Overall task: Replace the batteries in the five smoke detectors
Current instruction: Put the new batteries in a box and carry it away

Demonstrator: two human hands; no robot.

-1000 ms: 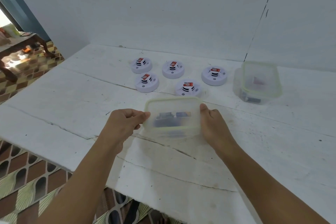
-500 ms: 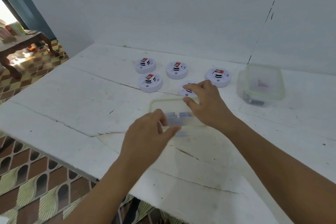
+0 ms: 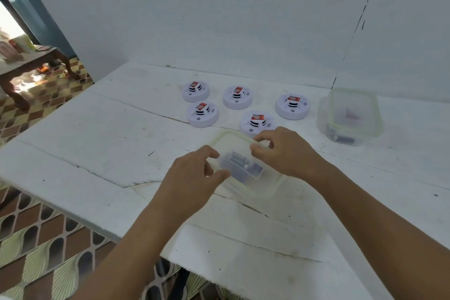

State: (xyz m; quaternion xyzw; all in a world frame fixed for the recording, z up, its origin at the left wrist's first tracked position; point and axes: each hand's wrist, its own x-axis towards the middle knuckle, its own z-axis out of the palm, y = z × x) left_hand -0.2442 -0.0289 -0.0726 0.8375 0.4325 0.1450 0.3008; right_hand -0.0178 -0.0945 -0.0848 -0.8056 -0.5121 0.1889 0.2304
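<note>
Several white round smoke detectors lie on the white table, each with a red-labelled battery on top; the nearest detector (image 3: 257,122) sits just beyond my hands. A clear plastic container (image 3: 265,182) with dark batteries (image 3: 241,165) inside rests in front of me. My left hand (image 3: 194,173) grips its near left side, thumb and fingers curled on the rim. My right hand (image 3: 282,151) pinches the far edge of its green-rimmed lid. The lid looks slightly tilted.
A second clear lidded container (image 3: 350,114) with dark items stands at the right, near the wall. The white table (image 3: 97,143) ends close to me, with patterned floor below. A wooden table (image 3: 29,66) stands beyond the doorway at left.
My hands left the container's two sides. The left hand moved to the near left rim and the right hand reached over to the far edge of the lid. The container turned slightly.
</note>
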